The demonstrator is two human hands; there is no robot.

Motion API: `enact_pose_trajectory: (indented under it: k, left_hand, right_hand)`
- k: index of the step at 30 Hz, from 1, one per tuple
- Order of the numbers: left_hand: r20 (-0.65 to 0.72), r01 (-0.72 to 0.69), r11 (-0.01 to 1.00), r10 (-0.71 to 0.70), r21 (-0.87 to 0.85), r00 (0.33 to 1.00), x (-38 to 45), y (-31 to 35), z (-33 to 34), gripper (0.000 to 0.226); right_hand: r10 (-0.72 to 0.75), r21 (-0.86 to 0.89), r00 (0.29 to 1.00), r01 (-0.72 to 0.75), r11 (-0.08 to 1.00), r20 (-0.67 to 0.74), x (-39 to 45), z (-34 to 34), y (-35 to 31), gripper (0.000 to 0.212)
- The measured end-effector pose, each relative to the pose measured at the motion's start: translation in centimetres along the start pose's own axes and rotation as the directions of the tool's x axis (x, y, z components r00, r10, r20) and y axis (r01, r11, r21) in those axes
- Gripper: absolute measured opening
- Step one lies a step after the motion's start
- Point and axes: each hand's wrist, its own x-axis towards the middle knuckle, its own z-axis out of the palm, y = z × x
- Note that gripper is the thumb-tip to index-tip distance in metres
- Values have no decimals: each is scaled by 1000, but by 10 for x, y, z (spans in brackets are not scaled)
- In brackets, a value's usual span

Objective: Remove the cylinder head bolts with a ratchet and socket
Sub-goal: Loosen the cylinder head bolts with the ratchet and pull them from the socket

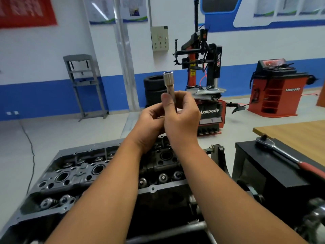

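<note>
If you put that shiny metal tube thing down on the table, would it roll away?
Probably, on its side: the socket looks round and smooth. It seems solid metal, so likely stiff and heavy for its size. Both the left hand and right hand grip it; polished steel may be slippery.

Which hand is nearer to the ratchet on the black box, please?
Right. The right hand holds the socket left of the ratchet; the left hand sits farther left.

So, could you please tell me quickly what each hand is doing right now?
Left hand: fingers curled against the lower end of the socket extension; what else it holds is hidden.
Right hand: pinches the extension's shaft, holding it upright.
</note>
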Motion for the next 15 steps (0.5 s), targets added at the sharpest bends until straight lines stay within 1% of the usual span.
enact_pose_trajectory:
  k: [1, 3, 5, 6, 9, 13, 15]
  left_hand:
    - [18, 14, 1000, -14, -8, 1000, 0, 0, 0, 27]
    - [103, 69, 997, -64, -38, 993, 1, -3, 1, 26]
    - [171, 97, 995, -90, -32, 981, 0, -4, 2, 24]
    - [177, 90, 996, -85, -18, 980, 1, -5, 2, 24]
    - [107, 36, 998, -41, 45, 993, 4, -8, 1, 23]
    - [7, 8, 999, -9, 49, 1000, 5, -11, -2, 18]
    - [-23, 11, 998, -9, 56, 1000, 5, -12, -3, 17]
  right_hand:
    - [14, -10, 999, -14, 1000, -36, 0, 0, 0, 21]
    - [36, -23, 995, -38, 999, -93, 1, -3, 1, 24]
    - [63, -10, 994, -64, 998, -92, 5, -5, 2, 23]
    - [66, 7, 995, -66, 998, -71, 6, -5, 4, 23]
    - [74, 96, 997, -74, 993, 0, 7, -5, 5, 30]
    - [154, 254, 986, -165, 953, 65, 7, -9, 6, 19]
    - [178, 258, 981, -192, 947, 78, 6, -11, 7, 23]
